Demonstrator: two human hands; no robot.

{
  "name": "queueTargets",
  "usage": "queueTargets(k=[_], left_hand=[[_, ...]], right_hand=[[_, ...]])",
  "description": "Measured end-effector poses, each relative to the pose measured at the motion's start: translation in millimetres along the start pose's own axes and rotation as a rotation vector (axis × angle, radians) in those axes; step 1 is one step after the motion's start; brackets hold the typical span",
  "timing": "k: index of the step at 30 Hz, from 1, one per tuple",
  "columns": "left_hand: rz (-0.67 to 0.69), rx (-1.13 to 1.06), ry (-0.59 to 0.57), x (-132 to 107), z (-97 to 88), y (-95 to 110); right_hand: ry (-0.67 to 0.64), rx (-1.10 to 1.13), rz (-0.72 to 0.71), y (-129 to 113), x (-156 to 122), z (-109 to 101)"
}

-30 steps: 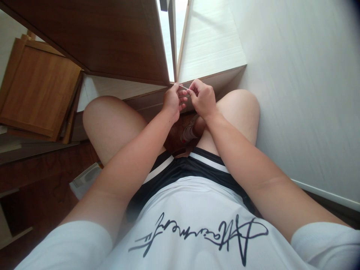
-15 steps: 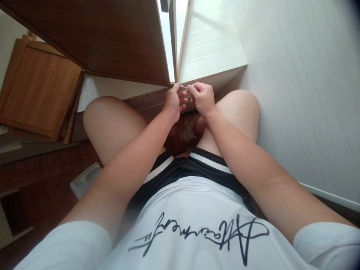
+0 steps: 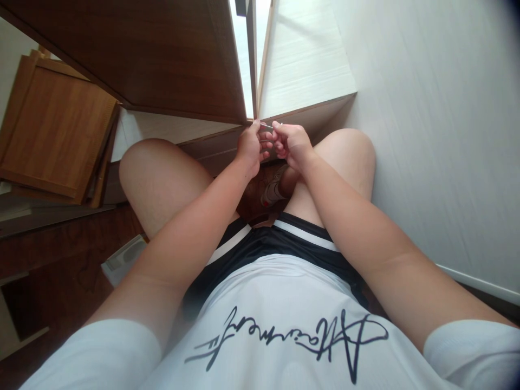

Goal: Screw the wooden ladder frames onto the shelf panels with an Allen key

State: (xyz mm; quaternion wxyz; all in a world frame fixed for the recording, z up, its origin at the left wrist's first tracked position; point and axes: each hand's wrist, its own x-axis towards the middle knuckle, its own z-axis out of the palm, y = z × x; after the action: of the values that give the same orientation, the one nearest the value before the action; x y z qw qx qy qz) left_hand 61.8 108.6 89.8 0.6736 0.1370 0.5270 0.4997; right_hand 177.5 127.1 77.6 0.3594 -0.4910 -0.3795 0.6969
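I sit on the floor with both knees raised. My left hand [image 3: 249, 147] and my right hand [image 3: 293, 144] meet in front of me, fingers pinched on a thin metal pin-like piece [image 3: 267, 126]. They work at the lower corner where a brown wooden panel [image 3: 162, 54] meets a white panel [image 3: 303, 59]. Both hands are closed in a pinch; the small piece is mostly hidden by the fingers.
A stack of brown wooden boards [image 3: 52, 130] leans at the left. A white wall [image 3: 439, 135] runs along the right. A white object [image 3: 122, 260] lies on the dark wood floor beside my left thigh. A shoe [image 3: 272, 189] shows between my legs.
My right hand has turned a little, its fingers shifting around the small metal piece. My left hand has stayed nearly still.
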Motion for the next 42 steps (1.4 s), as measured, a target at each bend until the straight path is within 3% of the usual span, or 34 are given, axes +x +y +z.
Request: queueTargets(k=[5,9,20,29,36,42], left_hand=[[-0.002,0.004,-0.018,-1,1.2,-1],[-0.012,-0.025,-0.017,-1,1.9,0],[-0.016,-0.043,0.014,2,1.5,0],[-0.03,-0.037,0.035,2,1.7,0],[-0.013,-0.059,0.03,0,3.1,2],[-0.011,-0.036,0.029,0,2.8,1]], right_hand=[[-0.08,0.057,0.106,-4,0,-2],[-0.1,0.072,0.109,-2,2,-3],[0.029,-0.103,-0.25,7,3,0],[0.007,-0.096,-0.146,5,3,-4],[0.044,-0.199,-0.333,12,5,-3],[0.096,-0.298,-0.372,12,4,-4]])
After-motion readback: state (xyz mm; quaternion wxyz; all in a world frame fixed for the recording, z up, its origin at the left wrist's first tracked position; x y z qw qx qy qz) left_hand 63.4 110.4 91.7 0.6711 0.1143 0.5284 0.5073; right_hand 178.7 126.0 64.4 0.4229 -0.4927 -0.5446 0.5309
